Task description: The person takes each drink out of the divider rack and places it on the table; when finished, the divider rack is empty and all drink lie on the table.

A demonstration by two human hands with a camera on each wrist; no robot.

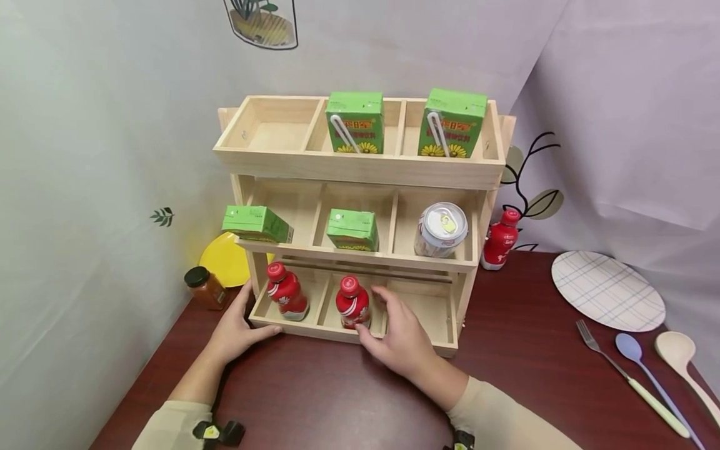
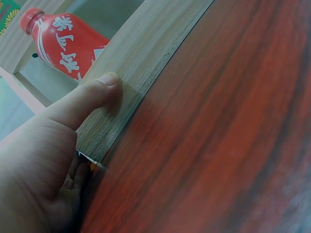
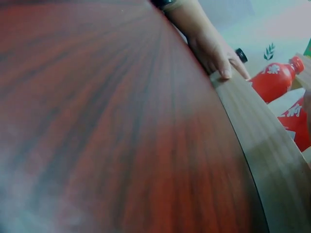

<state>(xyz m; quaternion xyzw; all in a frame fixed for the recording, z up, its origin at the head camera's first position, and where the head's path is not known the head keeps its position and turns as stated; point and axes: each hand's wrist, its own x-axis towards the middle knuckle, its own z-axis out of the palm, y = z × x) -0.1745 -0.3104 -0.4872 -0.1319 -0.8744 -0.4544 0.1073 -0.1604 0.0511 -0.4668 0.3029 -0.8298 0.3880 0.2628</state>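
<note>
A three-tier wooden rack (image 1: 360,174) stands on the table. My left hand (image 1: 233,331) grips its lower left corner, the thumb (image 2: 99,92) lying on the front board and the other fingers round the side. In the bottom tier, a red bottle (image 1: 288,294) stands in the left compartment. Another red bottle (image 1: 353,304) stands in the middle one. My right hand (image 1: 399,331) is at this bottle's right side, thumb low near its base over the front board. Its spread fingers show a small gap from the bottle in the head view.
Green drink cartons (image 1: 355,125) sit on the upper two tiers, with a can (image 1: 441,230) at middle right. A jar (image 1: 207,289) and yellow plate (image 1: 225,259) are left. Another red bottle (image 1: 500,240), a checked plate (image 1: 607,290), fork (image 1: 604,356) and spoons (image 1: 628,348) are right.
</note>
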